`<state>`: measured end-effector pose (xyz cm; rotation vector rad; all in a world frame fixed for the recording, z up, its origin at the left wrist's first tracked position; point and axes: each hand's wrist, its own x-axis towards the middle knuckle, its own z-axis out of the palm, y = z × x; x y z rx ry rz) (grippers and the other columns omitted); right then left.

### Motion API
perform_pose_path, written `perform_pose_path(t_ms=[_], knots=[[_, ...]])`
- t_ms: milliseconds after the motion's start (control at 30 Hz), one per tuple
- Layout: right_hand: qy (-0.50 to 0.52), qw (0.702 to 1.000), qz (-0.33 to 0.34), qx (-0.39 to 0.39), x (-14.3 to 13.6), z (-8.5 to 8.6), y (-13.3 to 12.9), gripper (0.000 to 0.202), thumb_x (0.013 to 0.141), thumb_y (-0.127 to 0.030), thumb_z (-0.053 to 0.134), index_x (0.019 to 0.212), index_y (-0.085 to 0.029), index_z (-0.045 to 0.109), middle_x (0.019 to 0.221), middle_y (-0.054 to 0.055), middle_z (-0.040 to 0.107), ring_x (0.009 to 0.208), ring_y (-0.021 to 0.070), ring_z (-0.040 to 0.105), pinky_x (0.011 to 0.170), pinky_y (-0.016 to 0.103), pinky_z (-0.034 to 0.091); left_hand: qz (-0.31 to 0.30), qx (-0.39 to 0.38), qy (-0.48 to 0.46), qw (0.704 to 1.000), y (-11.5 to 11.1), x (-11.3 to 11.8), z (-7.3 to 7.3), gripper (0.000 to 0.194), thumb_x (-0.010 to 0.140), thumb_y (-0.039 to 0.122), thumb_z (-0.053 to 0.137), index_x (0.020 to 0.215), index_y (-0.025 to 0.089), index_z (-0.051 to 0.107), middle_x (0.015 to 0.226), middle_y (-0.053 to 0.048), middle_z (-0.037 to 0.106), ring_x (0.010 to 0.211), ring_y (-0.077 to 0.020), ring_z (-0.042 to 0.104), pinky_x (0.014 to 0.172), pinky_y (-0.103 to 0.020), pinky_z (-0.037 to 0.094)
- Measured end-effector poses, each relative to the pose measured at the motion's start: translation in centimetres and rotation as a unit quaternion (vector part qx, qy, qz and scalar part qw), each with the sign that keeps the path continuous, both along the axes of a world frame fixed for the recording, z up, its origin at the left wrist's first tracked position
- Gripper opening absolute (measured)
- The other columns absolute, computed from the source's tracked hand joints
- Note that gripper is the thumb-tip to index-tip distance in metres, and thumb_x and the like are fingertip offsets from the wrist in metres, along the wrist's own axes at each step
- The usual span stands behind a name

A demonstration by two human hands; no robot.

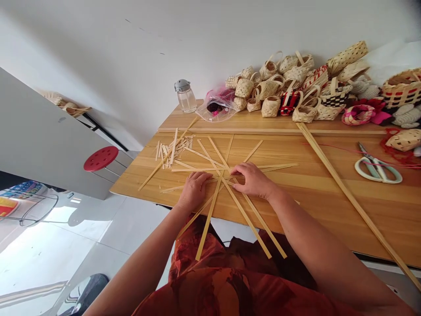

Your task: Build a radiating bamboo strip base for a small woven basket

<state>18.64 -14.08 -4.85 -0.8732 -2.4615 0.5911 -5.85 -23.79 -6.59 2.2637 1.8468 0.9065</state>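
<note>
Flat strips (221, 177) lay crossed in a star shape on the wooden counter (315, 182), close to its near edge, with their crossing between the person's two hands. Several of them ran past that edge, their ends sticking out over the person's lap, while the others fanned away across the wood. The left hand (194, 188) lay palm down over strips just beside the crossing, its fingers together and slightly bent; whether it gripped any of them could not be told. On the other side, the right hand (251, 181) reached in with its thumb and fingers parted and strips showing in the gap. Beyond the left hand was a loose pile of short scraps (184, 145), with a longer strip slanting across it. Well to the right, a long, narrow length (350, 196) ran diagonally over the counter, and past it lay scissors (362, 149) with pale handles. Small woven baskets (271, 106) were crowded together along the back by the wall, some plain, some patterned in red or black. To their left stood a clear plastic bag (215, 115) and a grey-lidded bottle (187, 101).
</note>
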Motion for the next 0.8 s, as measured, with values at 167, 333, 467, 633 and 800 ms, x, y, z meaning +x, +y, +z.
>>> perform_pose_path(t_ms=[167,333,467,633,800], knots=[[0.005,1.000,0.003,-0.009,0.0,-0.1,0.1,0.027,0.075,-0.021,0.076,0.099,-0.023,0.064,0.103,0.006,0.069,0.101,0.0253,0.061,0.096,0.041,0.044,-0.004,0.009,0.020,1.000,-0.1,0.1,-0.3,0.035,0.093,0.009,0.048,0.117,0.023,0.070,0.114,-0.007,0.071,0.110,-0.0231,0.061,0.100,-0.042,0.050],[0.006,1.000,0.004,-0.017,0.2,0.0,0.3,0.026,0.076,-0.021,0.077,0.099,-0.024,0.066,0.103,0.005,0.069,0.102,0.0254,0.061,0.095,0.040,0.045,-0.008,0.018,0.030,0.999,-0.3,0.4,-0.1,0.033,0.094,0.010,0.050,0.115,0.023,0.072,0.112,-0.007,0.070,0.107,-0.0226,0.061,0.100,-0.041,0.050],[0.000,1.000,0.003,-0.027,0.2,0.1,0.2,0.025,0.077,-0.021,0.077,0.100,-0.023,0.067,0.104,0.006,0.069,0.103,0.0255,0.060,0.095,0.040,0.045,-0.003,0.025,0.036,0.999,-0.3,0.5,-0.2,0.032,0.094,0.011,0.051,0.114,0.023,0.073,0.110,-0.007,0.069,0.107,-0.0228,0.061,0.099,-0.040,0.050],[0.003,0.999,0.010,-0.035,0.3,0.3,0.4,0.020,0.083,-0.020,0.070,0.103,-0.022,0.070,0.103,0.006,0.071,0.101,0.0242,0.062,0.094,0.039,0.046,-0.009,0.026,0.046,0.999,-0.3,0.4,-0.4,0.034,0.093,0.009,0.051,0.115,0.023,0.073,0.112,-0.007,0.069,0.106,-0.0225,0.060,0.100,-0.041,0.050],[0.027,0.997,0.025,-0.065,0.7,0.2,1.1,0.030,0.091,-0.009,0.051,0.105,-0.024,0.074,0.103,0.004,0.075,0.099,0.0201,0.065,0.092,0.037,0.049,-0.005,0.022,0.046,0.999,-0.3,0.3,-0.4,0.039,0.090,0.005,0.050,0.114,0.024,0.074,0.113,-0.006,0.070,0.105,-0.0228,0.060,0.100,-0.041,0.050]])
